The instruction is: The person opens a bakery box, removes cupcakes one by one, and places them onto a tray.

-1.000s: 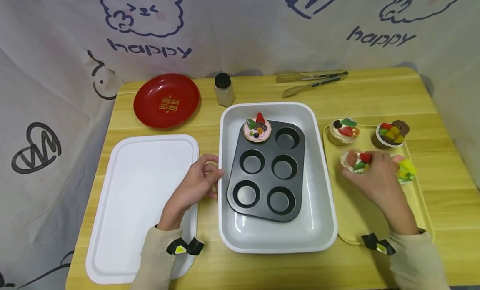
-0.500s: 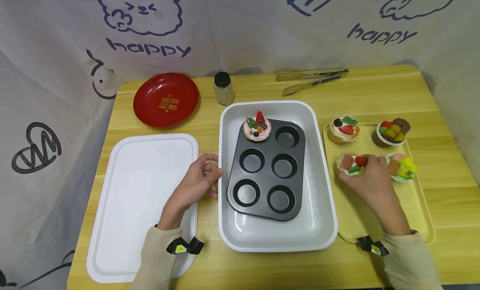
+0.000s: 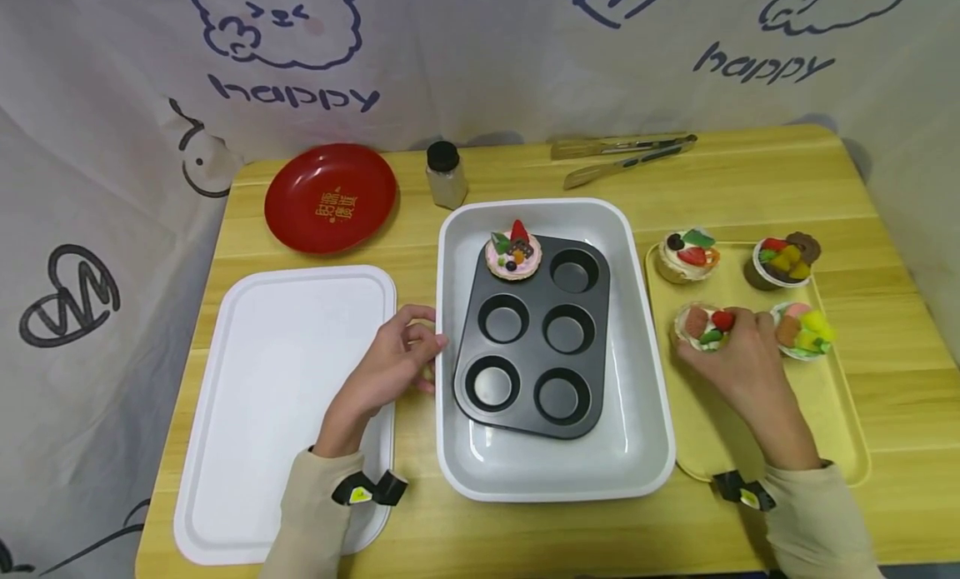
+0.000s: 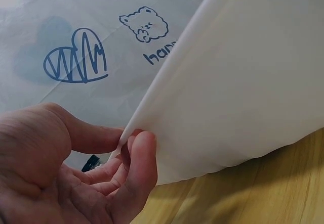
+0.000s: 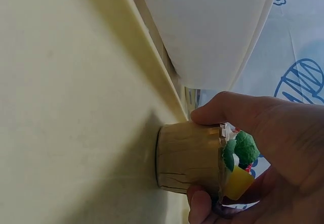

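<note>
My left hand [image 3: 390, 358] pinches the left rim of a deep white tray [image 3: 557, 486], thumb on one side and fingers on the other in the left wrist view. Inside that tray lies a dark six-cup-style muffin tin [image 3: 534, 308], slightly turned, with a pink-topped cupcake [image 3: 513, 258] at its far left cup. On the right, my right hand [image 3: 742, 358] holds a cupcake [image 5: 190, 158] in a tan paper cup, thumb and fingers on opposite sides. White cream, red fruit and green leaves top it. It sits low over the yellow tray [image 3: 723, 433], and its far side is hidden.
Three other cupcakes, one with strawberry [image 3: 686, 258], one in a dark cup [image 3: 782, 262] and one yellow-topped [image 3: 802, 333], are around the right hand. A flat white tray [image 3: 292, 412] lies left. Behind are a red plate [image 3: 330, 200], a jar [image 3: 447, 177] and tongs [image 3: 626, 158].
My right hand has shifted slightly left with the held cupcake, uncovering more of the yellow-topped one. The left hand stays at the white tray's rim.
</note>
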Action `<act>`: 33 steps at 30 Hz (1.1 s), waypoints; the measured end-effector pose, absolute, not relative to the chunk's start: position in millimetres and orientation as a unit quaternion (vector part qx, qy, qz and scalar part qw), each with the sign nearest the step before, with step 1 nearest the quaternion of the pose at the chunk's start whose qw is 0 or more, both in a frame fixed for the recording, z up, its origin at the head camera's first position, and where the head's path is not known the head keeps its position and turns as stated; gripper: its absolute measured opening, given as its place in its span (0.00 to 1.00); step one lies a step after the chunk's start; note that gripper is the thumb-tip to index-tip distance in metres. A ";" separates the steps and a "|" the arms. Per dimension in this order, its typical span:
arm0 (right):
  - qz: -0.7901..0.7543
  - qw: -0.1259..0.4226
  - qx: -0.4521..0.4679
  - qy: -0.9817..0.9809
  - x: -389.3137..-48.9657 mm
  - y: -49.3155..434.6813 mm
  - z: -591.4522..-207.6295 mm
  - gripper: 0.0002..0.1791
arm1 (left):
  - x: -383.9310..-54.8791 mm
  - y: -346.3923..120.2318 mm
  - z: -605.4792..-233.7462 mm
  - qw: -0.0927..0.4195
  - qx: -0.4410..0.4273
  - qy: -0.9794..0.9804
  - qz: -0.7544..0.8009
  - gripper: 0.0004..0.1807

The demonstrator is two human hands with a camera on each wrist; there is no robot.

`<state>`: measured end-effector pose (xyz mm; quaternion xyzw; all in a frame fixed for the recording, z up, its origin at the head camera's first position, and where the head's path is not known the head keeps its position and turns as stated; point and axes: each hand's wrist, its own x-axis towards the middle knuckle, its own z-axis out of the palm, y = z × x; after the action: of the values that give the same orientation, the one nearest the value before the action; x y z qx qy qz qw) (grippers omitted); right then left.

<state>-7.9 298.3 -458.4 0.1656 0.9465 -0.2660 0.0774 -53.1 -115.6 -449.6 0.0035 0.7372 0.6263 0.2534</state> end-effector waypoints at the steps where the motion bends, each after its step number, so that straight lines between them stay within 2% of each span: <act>1: -0.266 0.079 0.166 0.946 -7.8 298.1 -458.5 0.46 | -53.1 -115.7 -449.8 0.254 0.004 0.736 0.627 0.20; 8: -0.263 0.086 0.161 0.947 -6.5 298.6 -456.2 0.48 | -53.9 -116.5 -450.6 0.258 0.007 0.734 0.628 0.20; 21: -0.242 0.126 0.133 0.953 -4.6 301.0 -442.7 0.64 | -53.3 -118.1 -451.1 0.263 0.004 0.734 0.626 0.21; 28: -0.195 0.109 0.110 0.968 -2.5 300.9 -416.9 0.57 | -53.2 -118.6 -452.4 0.260 0.004 0.733 0.629 0.21; 33: -0.179 0.087 0.091 0.976 -3.5 300.8 -398.7 0.46 | -53.2 -119.0 -452.2 0.259 0.005 0.732 0.630 0.21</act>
<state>-3.5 300.8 -398.7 0.0908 0.9758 -0.1790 0.0865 -53.2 -119.0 -452.2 0.0052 0.7316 0.6305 0.2592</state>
